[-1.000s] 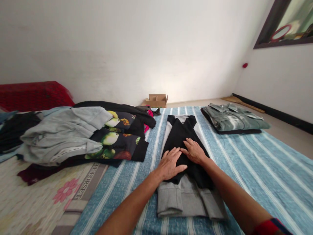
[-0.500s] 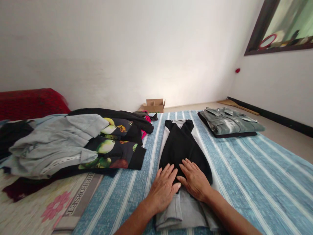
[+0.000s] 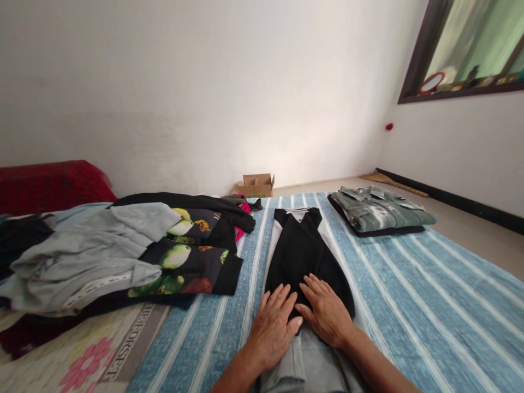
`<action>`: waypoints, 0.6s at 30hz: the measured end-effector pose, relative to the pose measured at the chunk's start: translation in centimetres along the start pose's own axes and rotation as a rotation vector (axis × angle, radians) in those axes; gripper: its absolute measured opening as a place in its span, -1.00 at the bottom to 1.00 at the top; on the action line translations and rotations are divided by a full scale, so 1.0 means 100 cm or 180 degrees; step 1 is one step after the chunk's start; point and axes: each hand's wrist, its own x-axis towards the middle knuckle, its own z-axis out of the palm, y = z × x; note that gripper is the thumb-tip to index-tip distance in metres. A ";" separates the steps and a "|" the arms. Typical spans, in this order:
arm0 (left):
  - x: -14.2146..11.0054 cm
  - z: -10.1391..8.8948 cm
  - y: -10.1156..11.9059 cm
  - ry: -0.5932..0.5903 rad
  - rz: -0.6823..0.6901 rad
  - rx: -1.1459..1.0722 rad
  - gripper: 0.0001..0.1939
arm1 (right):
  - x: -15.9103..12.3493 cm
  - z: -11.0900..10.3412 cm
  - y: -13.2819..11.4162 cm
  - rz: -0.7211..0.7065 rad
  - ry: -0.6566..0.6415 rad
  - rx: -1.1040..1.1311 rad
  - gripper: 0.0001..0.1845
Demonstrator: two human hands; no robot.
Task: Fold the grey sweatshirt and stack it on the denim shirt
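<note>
A black and grey garment (image 3: 302, 248), folded into a long narrow strip, lies on a blue striped sheet (image 3: 426, 305). My left hand (image 3: 272, 327) rests flat on its near part, fingers spread, where black cloth meets grey. My right hand (image 3: 325, 311) lies flat beside it, thumb close to the left hand's fingers. Neither hand grips the cloth.
To the left is a heap of loose clothes (image 3: 102, 251), among them a grey top and a black piece with a fruit print. A folded grey-green shirt (image 3: 379, 210) sits at the back right. A small cardboard box (image 3: 256, 184) stands by the white wall. A red cover (image 3: 49, 183) is far left.
Both hands have slid toward me along the garment, from its middle to its near part. The view has tilted up, so less of the grey end shows.
</note>
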 end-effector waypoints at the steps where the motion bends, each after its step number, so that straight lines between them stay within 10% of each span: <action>1: 0.000 0.000 0.000 -0.0001 0.0003 0.0009 -0.47 | 0.000 0.000 0.000 0.0002 -0.0007 0.0010 -0.41; 18: -0.004 0.002 -0.004 0.0116 0.0148 -0.0094 -0.49 | -0.001 0.000 0.000 0.0088 -0.0001 0.0132 -0.43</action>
